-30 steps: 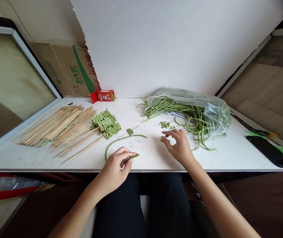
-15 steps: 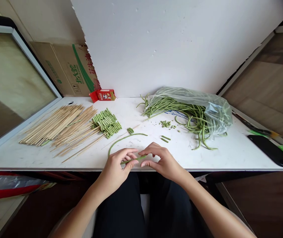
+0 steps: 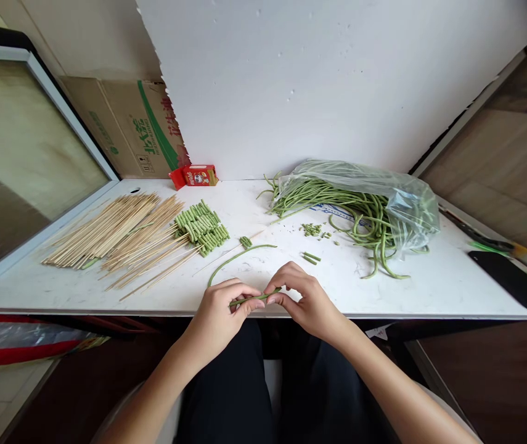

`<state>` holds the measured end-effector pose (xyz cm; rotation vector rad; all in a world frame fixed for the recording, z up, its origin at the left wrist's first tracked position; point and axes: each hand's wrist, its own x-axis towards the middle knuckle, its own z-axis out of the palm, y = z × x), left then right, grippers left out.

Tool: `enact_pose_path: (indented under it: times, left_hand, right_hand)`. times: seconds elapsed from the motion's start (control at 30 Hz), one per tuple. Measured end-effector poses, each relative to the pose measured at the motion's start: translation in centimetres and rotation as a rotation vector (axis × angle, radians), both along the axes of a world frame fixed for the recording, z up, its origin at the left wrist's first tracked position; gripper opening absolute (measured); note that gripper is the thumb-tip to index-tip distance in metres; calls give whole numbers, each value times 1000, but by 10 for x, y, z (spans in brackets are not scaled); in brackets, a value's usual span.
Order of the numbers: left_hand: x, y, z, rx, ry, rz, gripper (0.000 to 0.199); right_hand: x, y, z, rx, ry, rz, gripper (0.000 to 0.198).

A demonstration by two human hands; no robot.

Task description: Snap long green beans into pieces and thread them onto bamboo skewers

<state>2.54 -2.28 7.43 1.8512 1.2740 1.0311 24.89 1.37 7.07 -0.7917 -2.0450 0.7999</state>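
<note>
Near the table's front edge, my left hand (image 3: pixel 226 308) and my right hand (image 3: pixel 304 297) both pinch one long green bean (image 3: pixel 240 251). The bean's far part curves up from behind my left hand and lies on the table. Its short end shows between my right fingers. Just beyond my hands rests a skewer with a small row of bean pieces (image 3: pixel 245 242) on it. Two cut bean pieces (image 3: pixel 310 258) lie behind my right hand, with a small heap of bean ends (image 3: pixel 312 229) farther back.
Bamboo skewers (image 3: pixel 101 231) are piled at the left, beside a stack of filled bean skewers (image 3: pixel 201 227). A clear plastic bag of long beans (image 3: pixel 360 191) lies back right. A red box (image 3: pixel 201 175) stands by the wall; a black phone (image 3: pixel 510 280) lies at the right edge.
My right hand's fingers have closed on the end of the bean, next to my left fingertips. My left hand keeps its hold. The view has shifted slightly.
</note>
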Motion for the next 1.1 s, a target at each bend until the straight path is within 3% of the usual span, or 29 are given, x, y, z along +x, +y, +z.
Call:
enact_pose_path:
  times: [0.3,0.5,0.8,1.0,1.1]
  left_hand:
    - [4,-3,-1,-11,56,-73,11]
    - [7,-5,-6,-22,89,-140,21]
    - [10,-8,-11,35,109,-220,26]
    - [13,-11,-12,-6,73,-257,26]
    - [13,-8,-11,10,68,-215,21]
  right_hand:
    - [-5,-4,-2,21,-13,42,27]
    - [-4,-3,-2,-94,-35,136,37]
    - [8,5,-1,-343,-24,320,28]
    - [12,5,1,-337,-36,372,28]
    - [12,5,5,-278,-40,294,23]
